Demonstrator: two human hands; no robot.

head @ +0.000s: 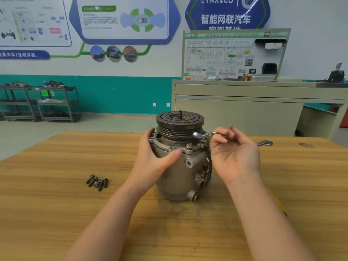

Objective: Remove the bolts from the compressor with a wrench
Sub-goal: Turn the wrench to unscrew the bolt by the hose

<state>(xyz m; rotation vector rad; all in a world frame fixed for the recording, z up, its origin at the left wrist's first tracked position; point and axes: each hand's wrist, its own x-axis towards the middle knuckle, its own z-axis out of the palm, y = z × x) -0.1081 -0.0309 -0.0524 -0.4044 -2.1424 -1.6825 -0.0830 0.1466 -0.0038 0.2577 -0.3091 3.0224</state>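
A grey metal compressor point(178, 172) stands upright on the wooden table point(56, 204), its dark grooved pulley point(179, 122) on top. My left hand point(153, 157) grips its left side, thumb across the flange. My right hand point(235, 155), palm toward me, holds the handle of a silver wrench point(202, 135) between curled fingers. The wrench head sits at the flange's far right under the pulley. One bolt point(188, 147) stands in the front of the flange. Several removed dark bolts point(98, 181) lie in a pile on the table to the left.
The wrench's far end point(265, 143) sticks out behind my right hand. A yellow item point(276, 200) shows beside my right forearm. A beige cabinet point(244, 110) with a training board stands behind the table, and metal shelf carts point(43, 102) line the far left wall.
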